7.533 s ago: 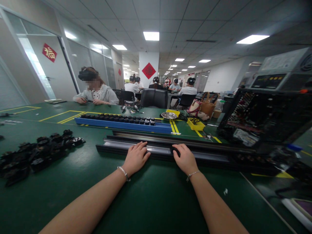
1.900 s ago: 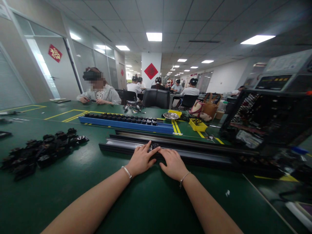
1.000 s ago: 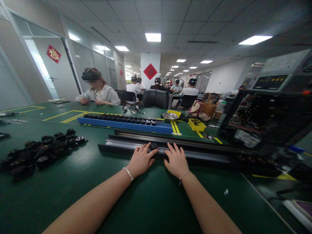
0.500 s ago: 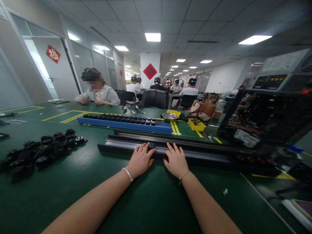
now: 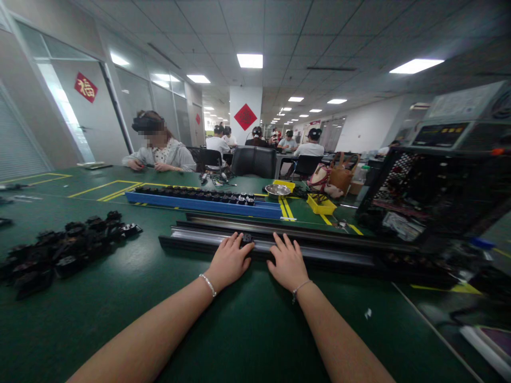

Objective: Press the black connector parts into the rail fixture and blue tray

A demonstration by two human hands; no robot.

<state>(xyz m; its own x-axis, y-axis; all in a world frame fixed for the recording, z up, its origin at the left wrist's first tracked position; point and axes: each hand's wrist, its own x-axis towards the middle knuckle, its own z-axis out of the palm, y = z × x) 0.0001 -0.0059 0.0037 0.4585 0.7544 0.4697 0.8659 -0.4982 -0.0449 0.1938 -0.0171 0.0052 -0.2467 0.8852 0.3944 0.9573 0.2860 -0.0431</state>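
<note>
A long black rail (image 5: pixel 319 253) with a shiny grey channel lies crosswise in front of me. My left hand (image 5: pixel 230 255) rests on it, its thumb and index finger closed about a small black block-like part (image 5: pixel 247 239) that sits in the channel. The part's lower side is hidden by the thumb. To the right, my right hand (image 5: pixel 287 259) lies on the rail with fingers spread, holding nothing. Just behind runs a second dark rail (image 5: pixel 223 220), touching or very close to the first; I cannot tell which.
Black parts lie piled (image 5: pixel 67 250) at left on the green table (image 5: pixel 247 330). Beyond the rails, a blue tray (image 5: pixel 207 207) carries a row of similar parts. A metal bowl (image 5: pixel 278 190), yellow bin (image 5: pixel 320 204) and open black case (image 5: pixel 431 197) stand rightward. A co-worker (image 5: pixel 159 151) sits across.
Both hands keep nearly the same place on the rail. The view has shifted very slightly, and the co-worker's head has turned a little.
</note>
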